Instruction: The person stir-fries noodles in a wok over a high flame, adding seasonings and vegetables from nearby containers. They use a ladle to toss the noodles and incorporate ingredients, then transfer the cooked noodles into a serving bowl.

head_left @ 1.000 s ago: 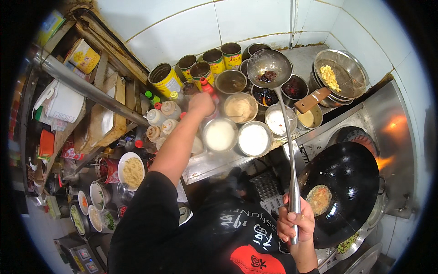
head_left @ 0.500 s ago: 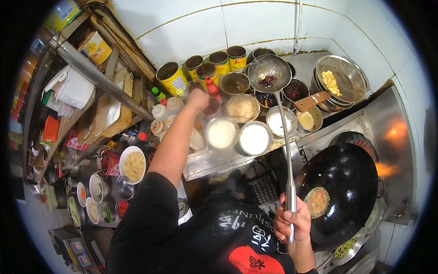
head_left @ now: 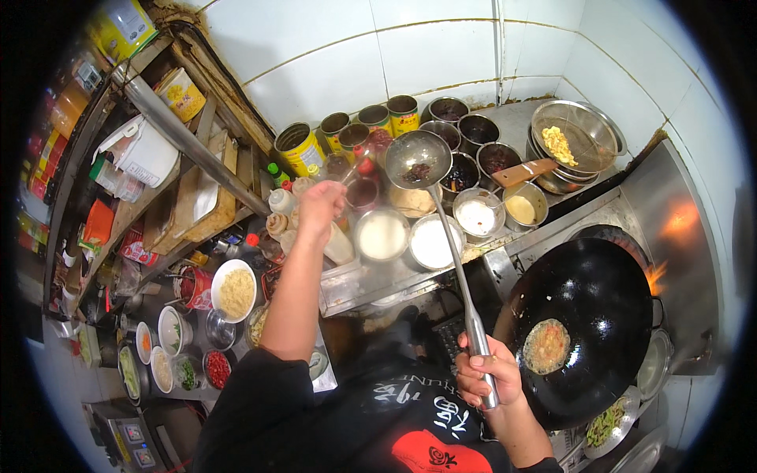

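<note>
A white tiled wall (head_left: 300,35) is bounding the station, and against it the steel desk (head_left: 371,285) is carrying the containers. To the right, a black wok (head_left: 603,315) is sitting tilted, with a flame (head_left: 654,280) showing beyond its rim. A long steel ladle (head_left: 466,296) is running diagonally: the right hand (head_left: 490,377) is gripping the handle, its fingers curling closed around it, and the bowl is hanging above the desk. A mesh strainer (head_left: 587,142) is resting on stacked bowls (head_left: 561,184). The left hand (head_left: 323,206) is hovering near the squeeze bottles (head_left: 280,200), its fingers drawing together around a slim utensil (head_left: 357,167); the far end is blurring in front of the yellow cans (head_left: 298,151), and I cannot tell its exact shape. Inside the wok, a round portion of food (head_left: 546,347) is lying left of centre. Dark red contents (head_left: 418,171) are occupying part of the ladle's bowl.
</note>
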Available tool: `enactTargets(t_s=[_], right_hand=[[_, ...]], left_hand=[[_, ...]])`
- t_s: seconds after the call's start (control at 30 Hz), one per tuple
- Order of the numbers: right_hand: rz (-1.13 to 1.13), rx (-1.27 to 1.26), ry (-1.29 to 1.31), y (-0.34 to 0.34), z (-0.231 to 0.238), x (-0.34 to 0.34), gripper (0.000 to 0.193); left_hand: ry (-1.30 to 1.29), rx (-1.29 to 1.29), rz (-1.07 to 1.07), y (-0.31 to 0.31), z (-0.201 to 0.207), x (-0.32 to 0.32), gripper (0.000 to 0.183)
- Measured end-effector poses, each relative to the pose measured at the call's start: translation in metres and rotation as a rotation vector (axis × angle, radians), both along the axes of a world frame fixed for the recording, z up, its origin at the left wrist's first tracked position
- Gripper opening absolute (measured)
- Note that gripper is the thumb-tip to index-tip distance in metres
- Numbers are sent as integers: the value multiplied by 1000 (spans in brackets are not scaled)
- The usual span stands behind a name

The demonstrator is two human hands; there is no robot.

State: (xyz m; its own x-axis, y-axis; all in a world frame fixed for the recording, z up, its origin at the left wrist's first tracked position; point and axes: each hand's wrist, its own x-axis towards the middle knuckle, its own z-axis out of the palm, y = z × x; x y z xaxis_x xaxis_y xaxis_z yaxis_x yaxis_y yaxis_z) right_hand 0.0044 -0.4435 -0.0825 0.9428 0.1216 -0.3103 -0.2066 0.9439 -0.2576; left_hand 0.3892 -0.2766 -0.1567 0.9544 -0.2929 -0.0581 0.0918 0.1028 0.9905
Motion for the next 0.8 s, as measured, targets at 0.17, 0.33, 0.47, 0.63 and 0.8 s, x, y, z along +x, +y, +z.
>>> enactTargets(t_s=[0.17,0.33,0.47,0.63,0.8], right_hand=[[11,100,-38,6,-2,-13,27],[-6,139,-15,11,-6,-25,30],[16,160,7,11,-11,-33,29],[2,143,26,19,-10,-43,30],[-115,81,53,37,-4,-55,30]], left_hand=[[-171,387,39,-19,-38,-33,16],[-188,295,72,-16,-61,-45,17],[-136,144,59,-12,-64,-52,18],[-150,135,134,-4,-54,-33,15],[-778,1069,242,-14,-39,4,21]])
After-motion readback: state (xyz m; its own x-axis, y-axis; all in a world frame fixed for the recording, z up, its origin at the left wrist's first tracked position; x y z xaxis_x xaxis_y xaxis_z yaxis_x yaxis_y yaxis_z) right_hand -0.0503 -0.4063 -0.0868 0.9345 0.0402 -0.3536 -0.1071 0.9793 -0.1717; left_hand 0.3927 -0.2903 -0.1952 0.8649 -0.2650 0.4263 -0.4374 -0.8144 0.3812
